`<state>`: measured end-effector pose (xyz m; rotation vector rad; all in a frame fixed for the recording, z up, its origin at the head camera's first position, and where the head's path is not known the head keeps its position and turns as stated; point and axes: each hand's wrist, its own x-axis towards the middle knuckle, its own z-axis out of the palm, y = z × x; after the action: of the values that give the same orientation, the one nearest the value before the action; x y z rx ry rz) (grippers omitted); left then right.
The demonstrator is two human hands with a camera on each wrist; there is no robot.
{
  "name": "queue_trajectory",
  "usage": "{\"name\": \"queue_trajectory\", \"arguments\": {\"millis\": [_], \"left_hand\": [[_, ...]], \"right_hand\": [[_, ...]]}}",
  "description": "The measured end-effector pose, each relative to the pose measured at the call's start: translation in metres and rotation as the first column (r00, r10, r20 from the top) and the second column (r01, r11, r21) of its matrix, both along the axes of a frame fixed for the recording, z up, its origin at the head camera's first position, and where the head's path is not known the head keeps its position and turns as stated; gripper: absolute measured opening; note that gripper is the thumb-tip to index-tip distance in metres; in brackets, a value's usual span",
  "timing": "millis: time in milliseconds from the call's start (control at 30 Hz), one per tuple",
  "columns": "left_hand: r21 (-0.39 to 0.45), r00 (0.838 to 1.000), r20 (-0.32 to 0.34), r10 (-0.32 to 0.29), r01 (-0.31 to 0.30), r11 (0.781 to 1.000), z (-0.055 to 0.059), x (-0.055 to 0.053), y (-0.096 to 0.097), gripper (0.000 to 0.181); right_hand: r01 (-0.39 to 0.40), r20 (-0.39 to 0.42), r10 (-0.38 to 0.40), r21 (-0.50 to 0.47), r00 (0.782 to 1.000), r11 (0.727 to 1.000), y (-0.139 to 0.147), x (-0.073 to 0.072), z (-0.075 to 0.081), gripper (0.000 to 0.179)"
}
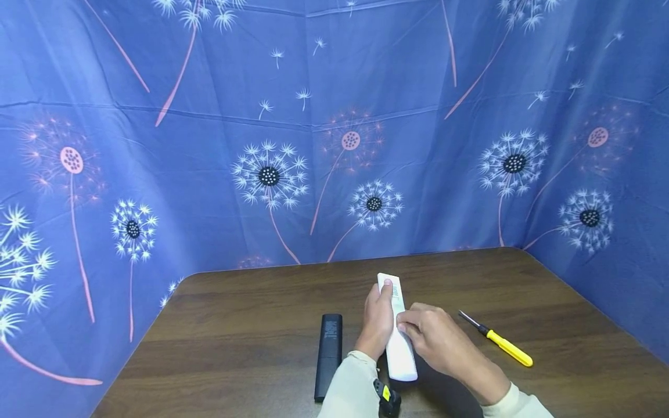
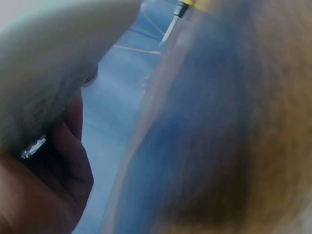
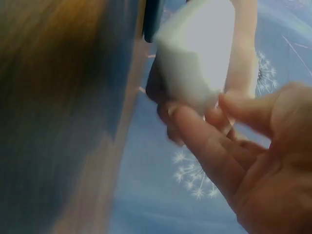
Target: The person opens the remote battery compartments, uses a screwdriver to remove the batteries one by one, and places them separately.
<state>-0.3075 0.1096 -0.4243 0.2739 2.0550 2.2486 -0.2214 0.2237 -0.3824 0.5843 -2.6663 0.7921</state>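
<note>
A long white remote control (image 1: 401,355) is held up over the table, its lettered face turned upward. My left hand (image 1: 377,322) grips it from the left side, thumb lying along the printed end. With thumb and fingers, my right hand (image 1: 436,337) pinches its right edge near the middle. In the right wrist view, the thumb and fingers of the right hand (image 3: 263,161) close on an edge of the white remote (image 3: 200,58). The left wrist view shows the remote's pale underside (image 2: 53,73) above curled left fingers (image 2: 70,156).
A black remote control (image 1: 328,357) with printed lettering lies on the brown wooden table (image 1: 251,342), left of the left forearm. To the right of the right hand is a screwdriver with a yellow handle (image 1: 509,348). A blue dandelion-patterned cloth (image 1: 334,69) hangs behind the table.
</note>
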Motion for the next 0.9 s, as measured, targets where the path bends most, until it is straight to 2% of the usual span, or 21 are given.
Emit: {"name": "queue_trajectory", "arguments": {"millis": [100,167,233,333,433,533,700,900], "left_hand": [[0.063,1.000,0.020,0.013,-0.015,0.998,0.001,-0.005,-0.005,0.042],[0.122,0.999,0.028,0.031,-0.034,0.992,0.004,-0.009,-0.009,0.044],[0.156,0.999,0.031,0.036,-0.040,0.987,0.006,-0.010,-0.014,0.047],[0.156,0.999,0.046,0.028,-0.035,0.987,0.007,-0.009,-0.018,0.050],[0.138,0.998,0.055,0.022,-0.030,0.990,0.007,-0.007,-0.019,0.052],[0.134,0.998,0.052,0.023,-0.029,0.991,0.006,-0.006,-0.017,0.051],[0.132,0.999,0.040,0.035,-0.040,0.990,0.006,-0.007,-0.015,0.049],[0.107,0.998,0.058,0.032,-0.038,0.994,0.004,-0.004,-0.014,0.050]], "right_hand": [[-0.051,0.019,0.050,0.023,0.999,0.998,-0.005,0.001,0.000,0.010],[-0.053,0.072,0.054,-0.018,0.996,0.998,-0.008,0.002,0.001,0.011],[0.002,0.128,0.009,-0.086,0.992,0.996,-0.011,0.002,0.003,0.011],[0.075,0.173,-0.046,-0.166,0.984,0.983,-0.014,0.002,0.002,0.006],[0.098,0.145,-0.075,-0.159,0.987,0.982,-0.015,0.002,-0.001,0.017],[0.097,0.079,-0.087,-0.127,0.993,0.987,-0.015,0.001,-0.005,0.024],[0.099,0.033,-0.096,-0.119,0.995,0.988,-0.018,0.000,-0.007,0.020],[0.153,0.019,-0.151,-0.111,0.988,0.982,-0.020,0.001,-0.007,0.010]]}}
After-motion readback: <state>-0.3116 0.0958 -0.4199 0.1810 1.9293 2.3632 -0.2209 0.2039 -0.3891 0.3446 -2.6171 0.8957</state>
